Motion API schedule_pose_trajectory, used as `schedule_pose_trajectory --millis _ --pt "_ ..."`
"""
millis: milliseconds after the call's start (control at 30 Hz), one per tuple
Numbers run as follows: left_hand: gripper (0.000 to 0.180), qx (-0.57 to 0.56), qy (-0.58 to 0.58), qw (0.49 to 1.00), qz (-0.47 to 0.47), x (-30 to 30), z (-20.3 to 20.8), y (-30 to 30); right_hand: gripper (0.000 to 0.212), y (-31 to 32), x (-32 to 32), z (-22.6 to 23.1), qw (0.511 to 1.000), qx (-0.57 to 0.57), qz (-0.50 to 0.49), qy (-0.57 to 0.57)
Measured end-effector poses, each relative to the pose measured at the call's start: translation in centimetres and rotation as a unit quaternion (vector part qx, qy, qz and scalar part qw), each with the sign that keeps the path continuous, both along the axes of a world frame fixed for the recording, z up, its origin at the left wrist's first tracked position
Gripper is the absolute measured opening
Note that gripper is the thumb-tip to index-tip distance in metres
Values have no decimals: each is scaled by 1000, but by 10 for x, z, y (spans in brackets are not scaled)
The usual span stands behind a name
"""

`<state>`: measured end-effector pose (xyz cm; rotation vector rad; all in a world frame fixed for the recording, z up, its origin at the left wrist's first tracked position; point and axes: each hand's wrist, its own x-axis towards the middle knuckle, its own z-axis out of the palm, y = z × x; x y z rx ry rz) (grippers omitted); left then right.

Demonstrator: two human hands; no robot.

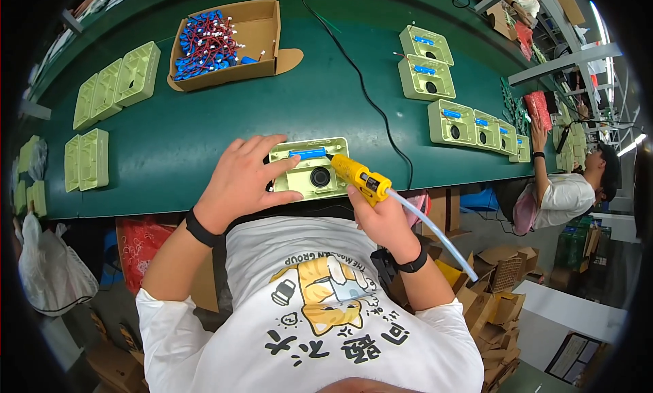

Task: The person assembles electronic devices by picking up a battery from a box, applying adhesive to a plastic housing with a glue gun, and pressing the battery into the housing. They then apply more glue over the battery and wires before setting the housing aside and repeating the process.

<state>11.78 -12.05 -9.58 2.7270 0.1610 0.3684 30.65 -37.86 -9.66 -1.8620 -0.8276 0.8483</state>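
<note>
A light-green plastic housing (286, 167) lies at the table's near edge in front of me. Inside it are a blue cylindrical battery (308, 153) along the far side and a round black speaker (320, 177). My left hand (246, 173) grips the housing's left end, its index fingertip on the battery's left end and its thumb along the near wall. My right hand (382, 219) is wrapped round a yellow hot glue gun (360, 177) with a translucent glue stick (435, 230) sticking out of its back. The gun's dark nozzle is at the battery's right end.
A cardboard box (262, 36) of wired blue batteries stands at the back. Housings with batteries (425, 73) stand to the right; bare housings (136, 73) to the left. A black cable (367, 94) crosses the green table (224, 114). A co-worker (568, 196) reaches in at far right.
</note>
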Motion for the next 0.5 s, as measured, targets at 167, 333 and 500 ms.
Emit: schedule_pose_trajectory --millis 167,333,500 --pt "70 10 16 999 -41 5 9 11 35 6 0 28 993 -26 -27 113" --pt "76 -9 -6 999 -38 -5 14 5 36 1 3 41 993 -85 -10 80" --pt "79 -24 -21 999 37 -19 -21 -24 29 -3 -6 37 1000 -5 26 -3"
